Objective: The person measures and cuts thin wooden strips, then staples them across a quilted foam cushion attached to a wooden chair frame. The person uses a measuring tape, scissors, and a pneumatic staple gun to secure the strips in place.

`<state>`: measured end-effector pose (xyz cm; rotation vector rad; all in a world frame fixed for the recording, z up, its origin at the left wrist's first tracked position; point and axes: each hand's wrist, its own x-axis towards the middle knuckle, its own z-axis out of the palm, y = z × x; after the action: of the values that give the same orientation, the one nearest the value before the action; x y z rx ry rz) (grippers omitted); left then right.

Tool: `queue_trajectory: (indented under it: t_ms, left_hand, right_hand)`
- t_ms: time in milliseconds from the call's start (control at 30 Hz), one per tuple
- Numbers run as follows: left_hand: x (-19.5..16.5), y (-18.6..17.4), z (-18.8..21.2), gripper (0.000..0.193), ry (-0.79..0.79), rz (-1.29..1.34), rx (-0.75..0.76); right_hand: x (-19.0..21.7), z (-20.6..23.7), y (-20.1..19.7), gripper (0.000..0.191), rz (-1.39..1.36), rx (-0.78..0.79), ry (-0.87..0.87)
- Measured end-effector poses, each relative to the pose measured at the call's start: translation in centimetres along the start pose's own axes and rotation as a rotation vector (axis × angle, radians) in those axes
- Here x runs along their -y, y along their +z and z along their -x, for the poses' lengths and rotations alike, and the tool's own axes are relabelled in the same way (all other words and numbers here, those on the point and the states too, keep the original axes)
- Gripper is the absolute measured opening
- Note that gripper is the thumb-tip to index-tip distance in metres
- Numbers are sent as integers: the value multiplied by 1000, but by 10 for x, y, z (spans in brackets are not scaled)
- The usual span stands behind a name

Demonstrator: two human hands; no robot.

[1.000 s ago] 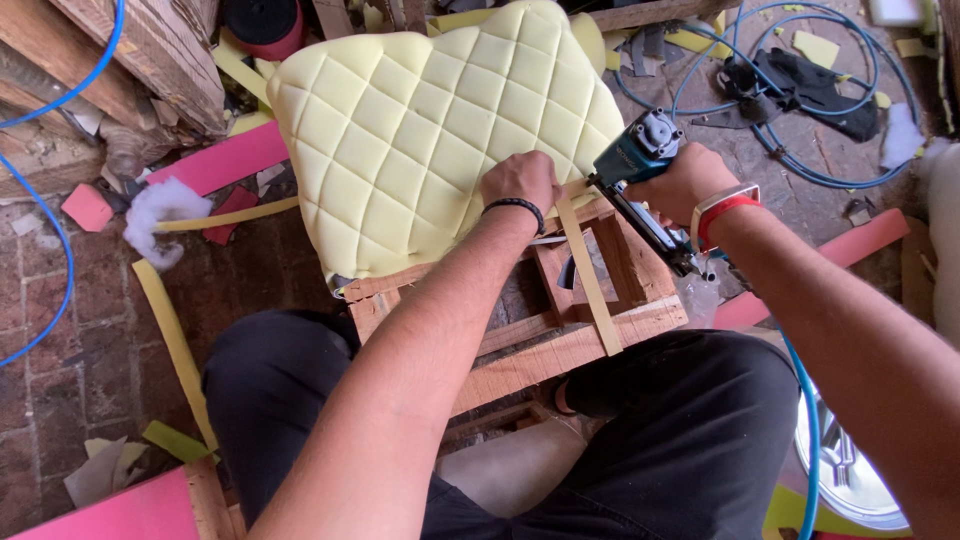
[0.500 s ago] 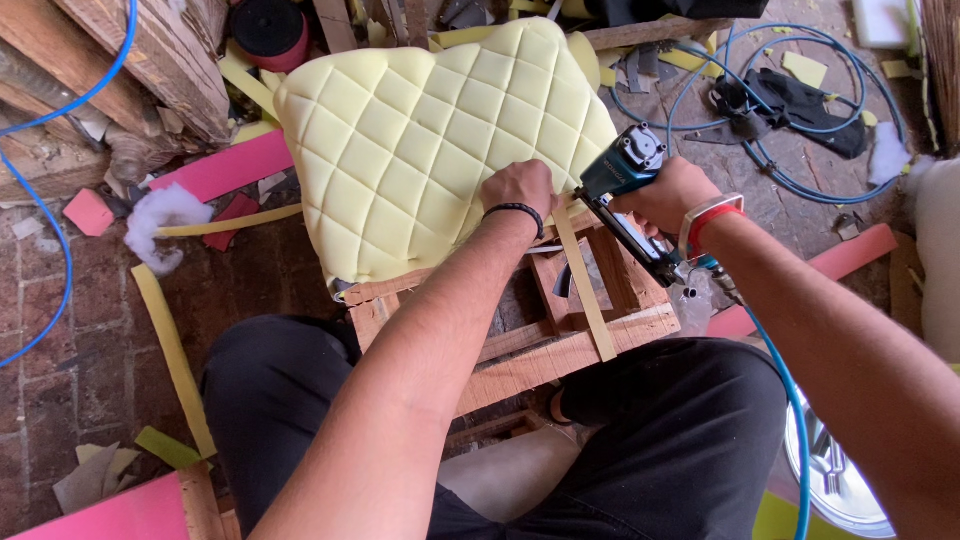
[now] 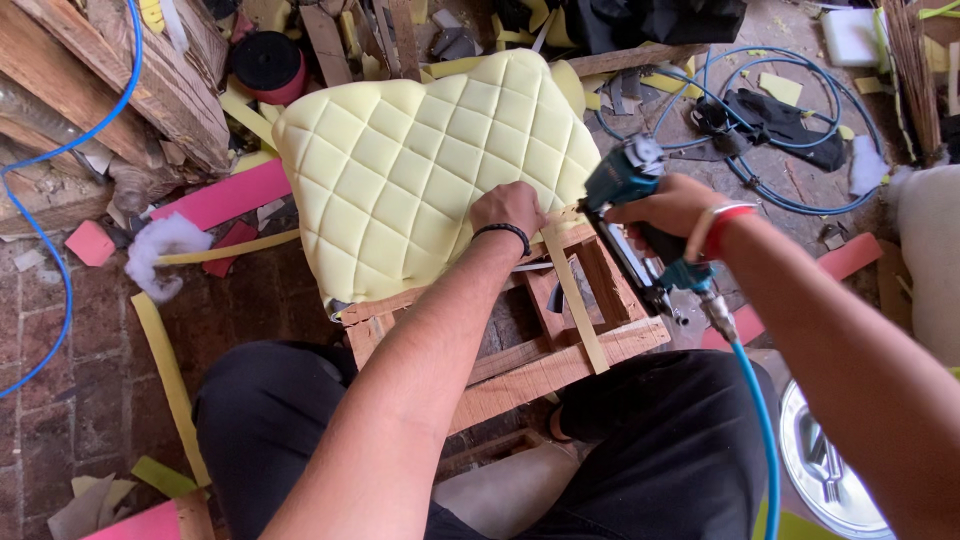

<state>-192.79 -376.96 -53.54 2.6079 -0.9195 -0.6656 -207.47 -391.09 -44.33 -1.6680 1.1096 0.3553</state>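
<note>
Two hands worked at the edge of a quilted yellow foam pad (image 3: 420,180) that lay over a wooden frame (image 3: 560,350). The left hand (image 3: 508,208), a dark band at its wrist, rested knuckles-up on the pad's lower right edge, its fingers curled down and pressed together against the foam where it met the frame; whether they pinched the foam could not be told. The right hand (image 3: 672,206), with a red band on its wrist, was wrapped tight around a teal staple gun (image 3: 640,225). The gun's head sat just beside the left hand, touching or nearly touching the pad's right edge, and its long axis ran from that upper-left head down to the right, where a blue hose (image 3: 755,420) left its rear and dropped toward the lower right. A strip of yellow foam (image 3: 572,300) hung slantwise across the frame below the left hand. The frame rested between the person's knees, on a brick floor (image 3: 90,340) strewn with pink and yellow offcuts.
</note>
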Motion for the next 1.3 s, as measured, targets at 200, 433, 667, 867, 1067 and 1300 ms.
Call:
queue_trajectory:
  t_ms: [200, 433, 667, 867, 1067, 1300]
  left_hand:
    - [0, 0, -2, 19, -30, 4, 45]
    - [6, 4, -5, 17, -16, 34, 19]
    - [8, 10, -8, 7, -15, 52, -39]
    - [8, 10, -8, 14, 5, 60, -21]
    - [15, 7, -3, 19, 74, 111, -66]
    - [18, 8, -2, 18, 37, 143, -62]
  right_hand:
    - [-24, 15, -13, 19, -345, -37, -58]
    - [-29, -17, 7, 17, -175, -183, -130]
    - [-11, -19, 25, 17, 37, -256, -26]
    - [-1, -16, 30, 18, 158, -297, -4]
    - [-26, -32, 21, 18, -108, -248, -56]
    - [-111, -49, 18, 18, -798, -65, -109]
